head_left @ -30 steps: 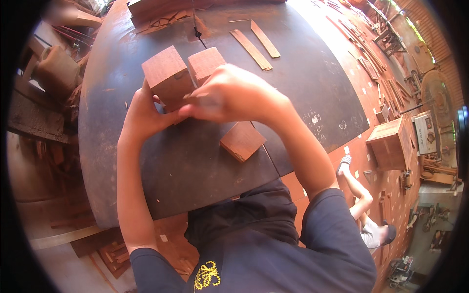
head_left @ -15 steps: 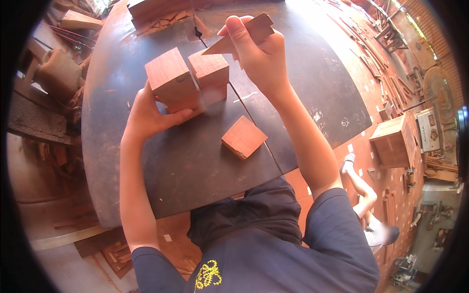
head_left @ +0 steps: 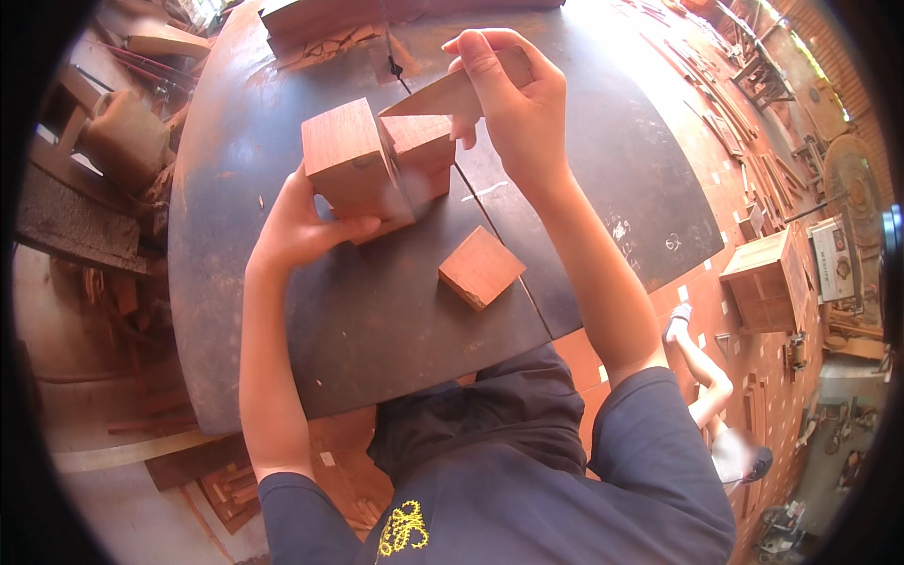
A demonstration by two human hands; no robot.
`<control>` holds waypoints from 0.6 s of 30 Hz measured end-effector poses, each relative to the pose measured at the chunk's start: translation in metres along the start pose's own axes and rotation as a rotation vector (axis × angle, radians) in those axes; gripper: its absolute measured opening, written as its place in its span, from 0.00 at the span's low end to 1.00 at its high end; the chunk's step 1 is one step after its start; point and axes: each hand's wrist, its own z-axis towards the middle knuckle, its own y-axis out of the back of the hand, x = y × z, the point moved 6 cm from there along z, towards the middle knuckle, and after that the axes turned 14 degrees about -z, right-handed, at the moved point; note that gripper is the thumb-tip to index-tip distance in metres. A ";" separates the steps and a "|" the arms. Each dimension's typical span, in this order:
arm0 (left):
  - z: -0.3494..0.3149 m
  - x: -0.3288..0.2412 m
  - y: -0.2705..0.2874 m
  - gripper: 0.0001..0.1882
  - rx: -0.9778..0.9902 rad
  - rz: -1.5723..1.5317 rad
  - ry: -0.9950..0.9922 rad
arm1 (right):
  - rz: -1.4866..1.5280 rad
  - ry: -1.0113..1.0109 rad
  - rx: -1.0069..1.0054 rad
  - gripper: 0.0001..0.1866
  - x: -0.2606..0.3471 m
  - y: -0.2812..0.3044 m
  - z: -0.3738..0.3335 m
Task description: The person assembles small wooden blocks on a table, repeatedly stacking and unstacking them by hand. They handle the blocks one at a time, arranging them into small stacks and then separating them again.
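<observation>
My left hand (head_left: 303, 226) is wrapped round the lower near side of a reddish wooden block (head_left: 344, 141), its thumb stretched along the front. Close against that block's right side stands a second wooden block (head_left: 426, 139), with a narrow dark gap between them. In my right hand (head_left: 523, 113) a thin, pointed wooden wedge (head_left: 438, 96) is pinched between thumb and fingers. Its tip lies over the top of the gap, by the left block's edge. Nearer to me, a loose square wooden block (head_left: 480, 268) rests on the dark tabletop (head_left: 377, 330). What lies inside the gap is hard to make out.
A straight slot (head_left: 537, 306) runs along the tabletop past the blocks. A wooden fence-like piece (head_left: 320, 28) with chips beside it crosses the far end. Machinery (head_left: 127, 137) crowds the left. On the right are a wooden cabinet (head_left: 758, 278) and another person (head_left: 706, 381).
The wedge has moved left and down relative to the blocks, bringing its tip from over the right block to the gap. My left hand keeps its hold; the whole view has shifted slightly.
</observation>
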 end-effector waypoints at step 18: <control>0.002 0.006 0.027 0.54 0.000 -0.106 0.003 | 0.177 -0.112 0.116 0.10 -0.007 0.001 0.007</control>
